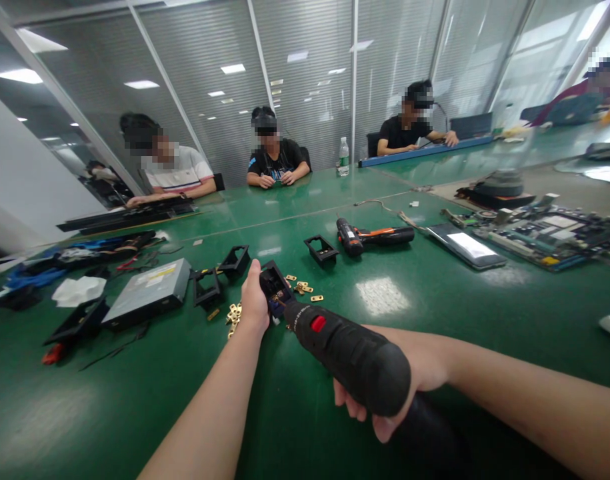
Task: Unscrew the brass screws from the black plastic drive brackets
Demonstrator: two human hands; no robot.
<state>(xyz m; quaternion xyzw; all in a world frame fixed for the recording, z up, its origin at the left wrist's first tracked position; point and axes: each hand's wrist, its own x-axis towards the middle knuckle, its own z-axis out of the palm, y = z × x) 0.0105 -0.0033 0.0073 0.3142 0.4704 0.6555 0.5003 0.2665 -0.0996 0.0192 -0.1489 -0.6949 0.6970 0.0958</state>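
Note:
My left hand (255, 298) is closed around the side of a small black plastic housing (275, 283), tilted up from the table. In my right hand (379, 400) is a black cordless drill (352, 350) with a red switch on top, my fingers wrapped round its grip. The drill's tip points into the housing, where small brass-coloured parts show; whether it touches a screw I cannot make out. Loose brass plates (233, 319) lie beside and behind my left hand. Similar black frames (207, 291) stand to the left, and another frame (321, 251) sits farther back.
A second drill (375, 237) lies behind the work. To the left are a silver disc drive (147, 293) and white tissue (79, 291); to the right, a phone-like slab (465, 245) and circuit boards (555, 230). Several people sit across the green table (305, 207).

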